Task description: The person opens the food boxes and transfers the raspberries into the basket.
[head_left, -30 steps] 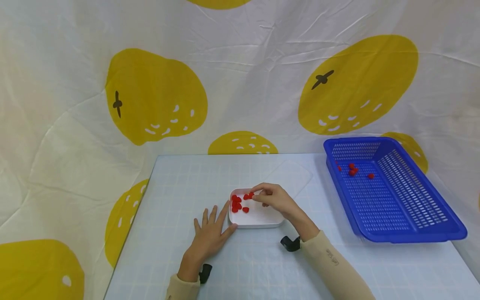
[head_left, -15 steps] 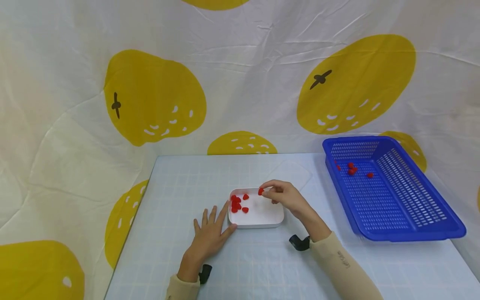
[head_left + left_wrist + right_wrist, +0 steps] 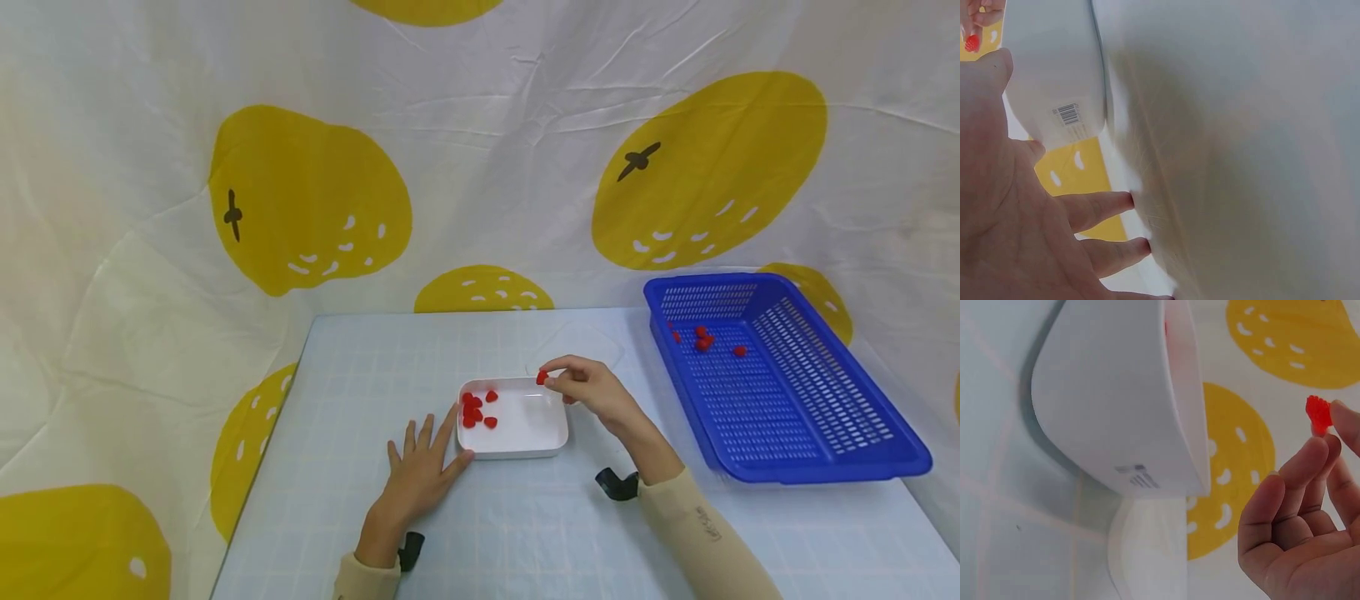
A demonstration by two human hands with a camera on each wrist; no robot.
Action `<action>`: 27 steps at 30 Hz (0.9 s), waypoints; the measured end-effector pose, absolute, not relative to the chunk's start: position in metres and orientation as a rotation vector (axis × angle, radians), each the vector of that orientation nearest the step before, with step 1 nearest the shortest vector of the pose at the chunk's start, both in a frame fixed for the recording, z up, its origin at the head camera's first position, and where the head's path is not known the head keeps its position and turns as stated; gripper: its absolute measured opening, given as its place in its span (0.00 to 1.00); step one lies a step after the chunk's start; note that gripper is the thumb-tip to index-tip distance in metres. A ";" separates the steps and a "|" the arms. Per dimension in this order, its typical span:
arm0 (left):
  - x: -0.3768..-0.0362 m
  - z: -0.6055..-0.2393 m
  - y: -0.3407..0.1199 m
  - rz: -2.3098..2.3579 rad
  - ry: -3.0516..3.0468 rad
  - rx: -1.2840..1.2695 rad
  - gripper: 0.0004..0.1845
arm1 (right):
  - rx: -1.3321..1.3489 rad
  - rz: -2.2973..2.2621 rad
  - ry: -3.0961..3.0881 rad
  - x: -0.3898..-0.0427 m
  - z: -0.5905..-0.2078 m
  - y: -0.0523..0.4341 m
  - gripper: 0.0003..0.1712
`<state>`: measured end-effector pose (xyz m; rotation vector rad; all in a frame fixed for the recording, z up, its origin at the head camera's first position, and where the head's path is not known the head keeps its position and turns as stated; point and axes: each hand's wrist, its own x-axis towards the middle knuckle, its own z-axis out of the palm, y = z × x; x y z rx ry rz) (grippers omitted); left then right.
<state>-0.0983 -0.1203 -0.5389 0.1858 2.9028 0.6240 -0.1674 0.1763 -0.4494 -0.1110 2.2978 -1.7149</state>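
The red berry (image 3: 1318, 412) is prob. very light, e.g. plastic or rubber, and I think rather firm, not fragile. Its bumpy skin should give good grip, but it is small, so it could roll or jump out if you squeeze too hard; best hold is at its sides, w/ thumb and fingertip. Your right hand (image 3: 592, 390) has it now in such a narrow pinch, approx. above the far rim of the white box (image 3: 517, 455), near the right corner. Your left hand (image 3: 420, 471) holds nothing: fingers spread wide on the surface (image 3: 510, 533), thumb and index seemingly touching the box's left side, well apart from the pinched berry. Other berries (image 3: 468, 400) lie inside, mostly at the left end. Farther right is the blue basket (image 3: 712, 450), w/ a few more berries.
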 end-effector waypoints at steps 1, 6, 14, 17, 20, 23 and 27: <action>-0.098 -0.539 -0.120 0.623 2.904 0.184 0.45 | -0.114 -1.724 2.302 -0.169 -0.452 0.180 0.16; -0.098 -0.539 -0.120 0.612 2.911 0.182 0.45 | -0.093 -1.760 2.321 -0.176 -0.465 0.196 0.17; -0.098 -0.538 -0.119 0.627 2.901 0.181 0.45 | -0.128 -1.790 2.365 -0.177 -0.459 0.214 0.18; -0.097 -0.537 -0.120 0.632 2.898 0.180 0.45 | -0.143 -1.803 2.372 -0.175 -0.451 0.220 0.18; -0.097 -0.537 -0.120 0.640 2.897 0.176 0.45 | -0.137 -1.807 2.377 -0.174 -0.442 0.225 0.19; -0.096 -0.536 -0.121 0.645 2.902 0.178 0.45 | -0.110 -1.792 2.396 -0.172 -0.434 0.232 0.20; -0.097 -0.536 -0.121 0.642 2.900 0.183 0.45 | -0.105 -1.776 2.444 -0.172 -0.428 0.245 0.20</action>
